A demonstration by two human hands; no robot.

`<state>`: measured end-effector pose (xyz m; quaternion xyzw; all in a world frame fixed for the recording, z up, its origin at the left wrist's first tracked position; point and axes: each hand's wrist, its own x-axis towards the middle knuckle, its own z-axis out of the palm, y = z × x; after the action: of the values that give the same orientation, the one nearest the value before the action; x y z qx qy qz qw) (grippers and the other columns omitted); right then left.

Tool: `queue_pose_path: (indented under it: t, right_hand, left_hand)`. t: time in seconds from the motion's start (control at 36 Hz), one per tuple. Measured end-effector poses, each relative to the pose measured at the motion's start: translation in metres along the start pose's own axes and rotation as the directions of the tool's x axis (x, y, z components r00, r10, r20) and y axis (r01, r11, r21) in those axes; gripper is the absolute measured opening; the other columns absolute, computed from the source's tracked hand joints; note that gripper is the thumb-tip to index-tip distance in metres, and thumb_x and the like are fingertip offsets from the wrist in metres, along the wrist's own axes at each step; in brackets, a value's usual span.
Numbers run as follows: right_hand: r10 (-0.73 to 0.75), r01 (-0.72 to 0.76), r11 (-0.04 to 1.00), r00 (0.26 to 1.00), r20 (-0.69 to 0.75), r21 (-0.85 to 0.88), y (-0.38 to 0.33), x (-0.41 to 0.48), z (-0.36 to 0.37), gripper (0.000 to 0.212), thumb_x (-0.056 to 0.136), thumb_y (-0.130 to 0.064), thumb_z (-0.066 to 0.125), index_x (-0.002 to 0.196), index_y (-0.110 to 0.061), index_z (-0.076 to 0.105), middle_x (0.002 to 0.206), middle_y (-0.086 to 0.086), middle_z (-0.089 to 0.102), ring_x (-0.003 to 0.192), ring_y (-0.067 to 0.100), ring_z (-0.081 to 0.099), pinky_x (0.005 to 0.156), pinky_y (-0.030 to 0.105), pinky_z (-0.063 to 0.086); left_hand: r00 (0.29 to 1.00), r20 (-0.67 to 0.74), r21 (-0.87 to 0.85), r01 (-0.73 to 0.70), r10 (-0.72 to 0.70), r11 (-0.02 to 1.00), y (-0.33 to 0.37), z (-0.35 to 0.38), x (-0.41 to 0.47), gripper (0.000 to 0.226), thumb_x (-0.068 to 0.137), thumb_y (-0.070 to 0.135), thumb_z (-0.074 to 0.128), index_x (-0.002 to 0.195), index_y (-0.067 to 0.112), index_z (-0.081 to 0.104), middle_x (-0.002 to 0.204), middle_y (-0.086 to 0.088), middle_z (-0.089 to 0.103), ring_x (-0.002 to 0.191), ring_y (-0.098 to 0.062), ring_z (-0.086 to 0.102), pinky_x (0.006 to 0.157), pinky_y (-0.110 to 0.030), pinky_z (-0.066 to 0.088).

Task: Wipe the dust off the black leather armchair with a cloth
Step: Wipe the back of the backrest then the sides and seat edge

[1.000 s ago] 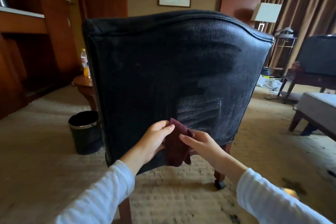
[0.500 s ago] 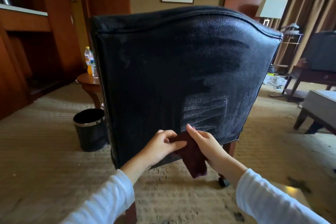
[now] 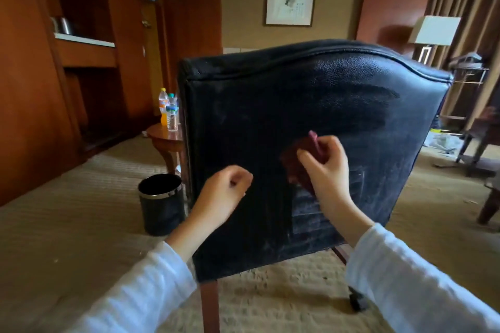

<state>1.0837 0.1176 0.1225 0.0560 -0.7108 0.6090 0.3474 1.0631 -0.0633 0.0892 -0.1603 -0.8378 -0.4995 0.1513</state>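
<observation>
The right hand [image 3: 326, 167] clamped the cloth [image 3: 300, 162] in its grip against the armchair [image 3: 270, 105] back — cloth hanging lengthwise downward; left hand [image 3: 226, 192] curled shut, empty.

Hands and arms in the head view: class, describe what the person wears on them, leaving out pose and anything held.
Both arms wear long, loose sleeves of pale white-blue fabric with a faint woven texture, ending at the wrists. The left hand and right hand are bare: no gloves, rings, watch or bracelets are visible.
</observation>
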Motion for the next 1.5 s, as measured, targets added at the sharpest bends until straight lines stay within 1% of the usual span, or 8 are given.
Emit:
queue_pose_path:
  t: [0.08,0.25,0.39,0.58,0.97,1.33,1.42,1.5]
  right_hand:
    - [-0.222,0.195,0.965,0.963,-0.151,-0.177,-0.023,0.037,0.022,0.02,0.078,-0.008,0.066,0.085,-0.017,0.049,0.095,-0.003,0.044,0.083,0.004,0.049,0.074,0.007,0.035]
    - [-0.454,0.376,0.879,0.847,-0.277,-0.293,-0.042,0.081,0.077,0.029,0.072,-0.01,0.057,0.1,-0.002,0.055,0.115,0.014,0.051,0.101,0.031,0.049,0.084,0.039,0.041]
    - [-0.55,0.431,0.815,0.786,-0.282,-0.387,-0.037,0.077,0.119,0.036,0.076,-0.016,0.056,0.109,-0.006,0.06,0.124,0.011,0.054,0.111,0.03,0.05,0.093,0.044,0.037]
    - [-0.709,0.574,0.683,0.669,-0.223,-0.451,-0.03,0.064,0.151,0.035,0.09,-0.015,0.052,0.12,-0.001,0.064,0.129,0.016,0.057,0.119,0.033,0.052,0.1,0.047,0.041]
    - [-0.784,0.919,0.109,0.314,0.536,-0.379,0.057,0.034,0.118,0.053,0.1,-0.003,0.011,0.138,-0.01,0.048,0.148,0.008,0.038,0.141,0.026,0.028,0.119,0.041,0.018]
    - [-0.392,0.868,-0.495,-0.193,0.9,-0.029,0.122,0.043,0.068,0.037,0.1,-0.013,0.045,0.136,-0.02,0.053,0.152,0.0,0.037,0.14,0.024,0.034,0.118,0.05,0.015]
    - [-0.497,0.842,-0.528,-0.205,0.843,-0.106,0.082,0.072,0.066,0.032,0.102,-0.01,0.042,0.124,-0.02,0.063,0.146,0.003,0.046,0.134,0.027,0.043,0.112,0.056,0.027]
    - [-0.714,0.827,-0.437,-0.08,0.696,-0.353,0.035,0.101,0.06,0.027,0.1,-0.012,0.049,0.12,-0.018,0.066,0.14,0.008,0.051,0.131,0.03,0.047,0.111,0.059,0.027]
  left_hand:
    - [0.989,-0.132,0.046,-0.06,0.065,0.997,0.006,-0.026,0.0,0.01,0.094,0.026,0.054,0.092,0.026,0.064,0.09,0.005,0.067,0.081,-0.011,0.064,0.076,-0.027,0.049]
    - [0.919,-0.375,0.061,-0.11,0.125,0.992,0.004,-0.067,0.0,0.011,0.092,0.016,0.056,0.097,0.024,0.061,0.092,0.005,0.063,0.082,0.002,0.059,0.069,-0.011,0.044]
    - [0.791,-0.55,0.21,-0.181,0.269,0.961,0.01,-0.099,0.023,0.034,0.09,0.013,0.059,0.123,0.01,0.054,0.119,-0.008,0.053,0.11,-0.021,0.053,0.097,-0.038,0.046]
    - [0.818,-0.373,0.291,-0.345,0.438,0.892,0.04,-0.112,0.068,0.052,0.102,0.02,0.039,0.15,0.015,0.021,0.156,0.001,0.021,0.133,0.007,0.014,0.102,0.003,0.01]
    - [0.763,-0.421,0.282,-0.403,0.49,0.871,0.038,-0.107,0.084,0.039,0.1,0.007,0.036,0.139,0.007,0.045,0.145,-0.005,0.042,0.128,0.001,0.032,0.104,-0.001,0.022]
    - [0.823,-0.333,0.335,-0.352,0.46,0.874,0.038,-0.11,0.08,0.048,0.1,0.009,0.042,0.146,0.013,0.032,0.154,0.0,0.028,0.136,0.002,0.02,0.1,0.006,0.01]
    - [0.825,-0.328,0.326,-0.359,0.46,0.875,0.037,-0.107,0.082,0.049,0.1,0.01,0.041,0.147,0.013,0.029,0.156,0.0,0.025,0.133,0.006,0.015,0.099,0.007,0.008]
    - [0.818,-0.324,0.321,-0.378,0.475,0.869,0.033,-0.106,0.083,0.05,0.101,0.011,0.041,0.148,0.014,0.027,0.157,0.0,0.022,0.134,0.006,0.012,0.101,0.005,0.007]
